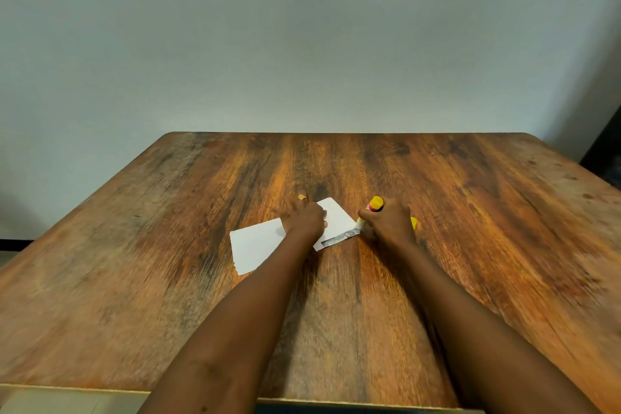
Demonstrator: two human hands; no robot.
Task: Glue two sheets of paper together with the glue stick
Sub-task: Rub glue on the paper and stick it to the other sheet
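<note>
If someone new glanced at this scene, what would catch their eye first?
Two white paper sheets lie mid-table on dark wood. The left hand presses on them while the right hand grips a yellow glue stick, its tip at the right sheet's edge.

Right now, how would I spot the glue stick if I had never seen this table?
Find the wooden table and follow the right hand to its fist beside the white sheet. The glue stick is the yellow tube poking from that fist, its lower end touching the sheet's edge. Nothing else here is bright yellow except a small piece behind the hand.
</note>
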